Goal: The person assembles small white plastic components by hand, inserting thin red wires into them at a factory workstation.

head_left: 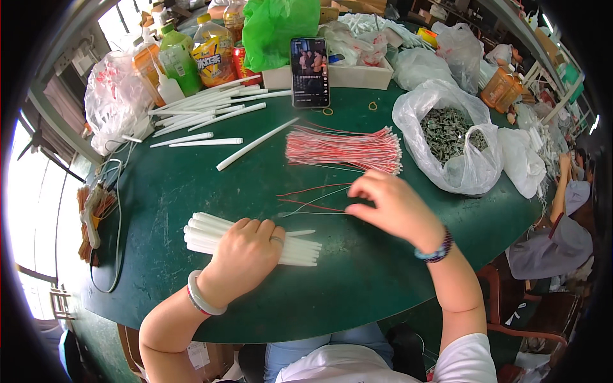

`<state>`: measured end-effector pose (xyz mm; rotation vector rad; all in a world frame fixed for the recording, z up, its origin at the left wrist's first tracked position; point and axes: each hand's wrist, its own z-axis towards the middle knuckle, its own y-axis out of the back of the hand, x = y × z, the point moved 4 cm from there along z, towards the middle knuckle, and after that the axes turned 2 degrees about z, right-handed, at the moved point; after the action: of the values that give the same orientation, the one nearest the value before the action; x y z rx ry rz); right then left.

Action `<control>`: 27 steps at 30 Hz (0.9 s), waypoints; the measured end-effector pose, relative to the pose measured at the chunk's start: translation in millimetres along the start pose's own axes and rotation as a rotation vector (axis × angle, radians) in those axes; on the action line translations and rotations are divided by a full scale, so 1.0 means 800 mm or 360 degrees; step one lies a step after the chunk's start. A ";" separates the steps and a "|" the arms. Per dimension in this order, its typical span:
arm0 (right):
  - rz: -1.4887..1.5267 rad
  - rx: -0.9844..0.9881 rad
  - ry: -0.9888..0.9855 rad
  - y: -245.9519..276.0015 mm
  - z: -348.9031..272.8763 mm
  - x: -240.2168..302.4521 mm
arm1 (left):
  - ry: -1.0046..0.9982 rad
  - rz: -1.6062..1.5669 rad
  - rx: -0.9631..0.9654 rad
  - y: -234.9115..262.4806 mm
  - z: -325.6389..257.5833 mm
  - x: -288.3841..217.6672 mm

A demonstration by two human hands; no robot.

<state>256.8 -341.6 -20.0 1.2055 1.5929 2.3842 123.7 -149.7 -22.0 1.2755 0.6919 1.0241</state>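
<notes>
My left hand (250,246) is wrapped over a bundle of white tapered plastic tubes (207,231) lying on the green table. One thin tube tip (300,233) sticks out apart from the others on the right. My right hand (389,203) is over the table with its fingers curled, slightly blurred. Thin red and white wires (313,189) run leftward from its fingertips; the exact grip is partly hidden. Just beyond that hand lies a thick bunch of red and white wires (338,148) with small pale ends on the right.
Loose white tubes (211,112) lie at the far left, near bottles (214,54). A phone (310,73) stands upright at the back. On the right, a plastic bag (408,118) holds many small dark parts (447,131). A corded tool (91,217) hangs at the left edge.
</notes>
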 end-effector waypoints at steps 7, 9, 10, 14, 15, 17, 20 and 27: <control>-0.0150 -0.0055 0.0281 -0.062 0.028 0.026 | -0.0024 -0.0056 -0.0083 -0.002 -0.002 0.002; -0.0234 -0.0072 0.0296 -0.068 0.027 0.028 | 0.0001 -0.0082 -0.0040 -0.002 -0.002 0.004; -0.0294 -0.0135 0.0340 -0.068 0.024 0.030 | -0.0002 -0.0080 -0.0040 -0.001 -0.003 0.005; 0.0010 -0.0197 0.0283 -0.046 0.012 0.028 | 0.0052 -0.0155 -0.0118 0.006 -0.006 0.016; 0.0008 -0.0198 0.0291 -0.046 0.011 0.025 | 0.0085 -0.0198 -0.0148 0.008 -0.007 0.020; 0.0118 -0.0294 0.0344 -0.038 0.007 0.025 | 0.0080 -0.0222 -0.0203 0.012 -0.005 0.023; 0.0124 -0.0316 0.0334 -0.030 0.008 0.024 | 0.0058 -0.0236 -0.0293 0.011 -0.005 0.026; 0.0180 -0.0364 0.0289 -0.012 0.010 0.026 | 0.0027 -0.0175 -0.0447 0.023 0.005 0.021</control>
<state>243.5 -322.0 -14.3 1.0905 1.2749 2.7267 130.4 -136.5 -0.8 0.9761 0.6007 1.0035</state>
